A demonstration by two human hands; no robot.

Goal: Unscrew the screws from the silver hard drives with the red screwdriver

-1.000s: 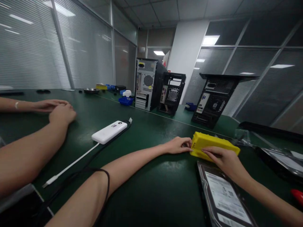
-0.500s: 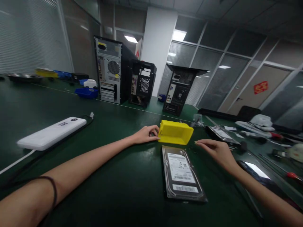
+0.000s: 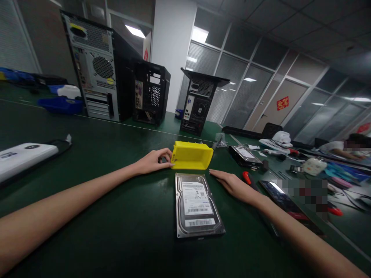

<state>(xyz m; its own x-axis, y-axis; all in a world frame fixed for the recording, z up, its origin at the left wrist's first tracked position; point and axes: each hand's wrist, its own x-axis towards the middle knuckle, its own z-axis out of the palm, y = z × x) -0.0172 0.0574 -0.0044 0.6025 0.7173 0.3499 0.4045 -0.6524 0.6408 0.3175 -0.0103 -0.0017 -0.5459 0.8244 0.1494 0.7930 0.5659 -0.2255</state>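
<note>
My left hand rests on the green table with its fingers curled against the left end of a yellow plastic bin. My right hand lies flat on the table, fingers apart, just right of a hard drive that lies label up in front of me. That hand holds nothing. A red-handled screwdriver lies right beside it.
Three computer cases stand at the back of the table. A white power bank with cables lies at left, a blue bin behind it. A second hard drive, a phone and tools clutter the right; another person sits far right.
The view has swung right, so the other person's arms at left are gone. My right hand left the yellow bin and settled flat beside the hard drive. The left hand stays at the bin.
</note>
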